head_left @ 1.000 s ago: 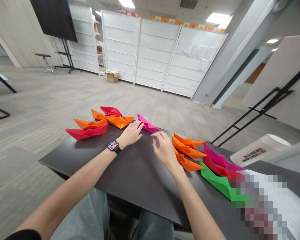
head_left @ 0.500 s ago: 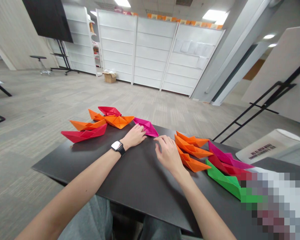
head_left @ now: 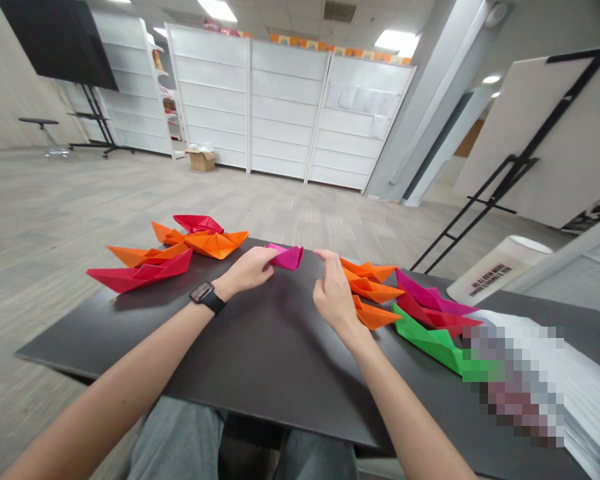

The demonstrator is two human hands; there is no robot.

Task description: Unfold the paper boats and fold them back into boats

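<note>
My left hand (head_left: 249, 272), with a black watch on the wrist, pinches one end of a magenta folded paper boat (head_left: 289, 258) near the table's far edge. The boat is tipped so that its other end points right. My right hand (head_left: 334, 293) hovers just right of it, index finger stretched out and the other fingers loosely curled, with nothing visible in it. Beside that hand lie several orange paper boats (head_left: 373, 288), partly hidden by it. To my left sits a cluster of red paper boats (head_left: 145, 272) and orange paper boats (head_left: 217, 245).
Right of the orange boats are a magenta boat (head_left: 433, 292), a red boat (head_left: 435, 315) and a green boat (head_left: 430, 340) on the dark table (head_left: 265, 353). White paper (head_left: 580, 367) lies at the right, partly blurred out. A white cylinder (head_left: 500, 270) stands behind.
My left hand has taken hold of the magenta boat and tipped it up. My right hand's fingers have curled, leaving the index finger extended. The camera view has shifted to the right.
</note>
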